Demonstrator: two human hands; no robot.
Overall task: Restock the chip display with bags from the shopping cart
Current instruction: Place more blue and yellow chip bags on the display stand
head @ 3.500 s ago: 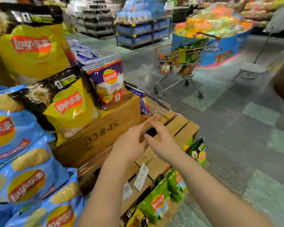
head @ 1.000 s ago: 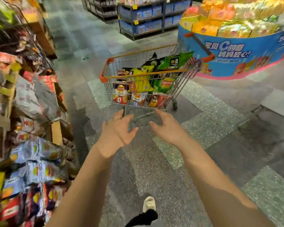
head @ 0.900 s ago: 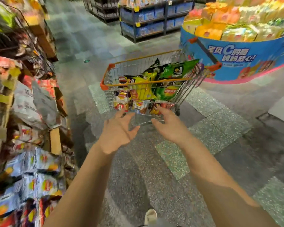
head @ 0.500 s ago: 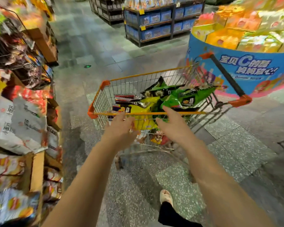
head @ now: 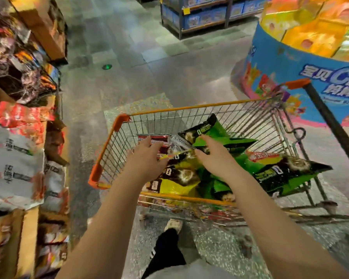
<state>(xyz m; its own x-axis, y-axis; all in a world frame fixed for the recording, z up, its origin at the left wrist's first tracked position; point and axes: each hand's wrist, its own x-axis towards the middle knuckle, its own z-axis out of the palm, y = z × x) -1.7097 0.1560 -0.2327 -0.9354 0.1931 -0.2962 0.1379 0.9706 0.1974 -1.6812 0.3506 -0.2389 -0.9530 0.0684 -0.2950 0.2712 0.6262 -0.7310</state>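
Both hands are inside the shopping cart [head: 109, 174], above the heaped chip bags. The left hand [head: 147, 158] hovers with fingers spread over a yellow-and-black bag [head: 177, 178] and a dark red-striped pack [head: 159, 138] at the cart's near-left corner. The right hand [head: 214, 156] reaches with fingers extended onto a green bag [head: 216, 135] that stands tilted on the pile. Neither hand has closed on anything yet; the hands sit close together but apart. A second green bag [head: 286, 174] lies further to the right. The chip display itself is out of view; snack shelving [head: 18, 158] stands on the left.

Assessment: the step in hand is picking up a bag. It should be taken by its sealed top edge or flat sides, with light pressure, since the contents crush easily. The topmost bag should be lifted first so the others do not slide or snag on the wire.
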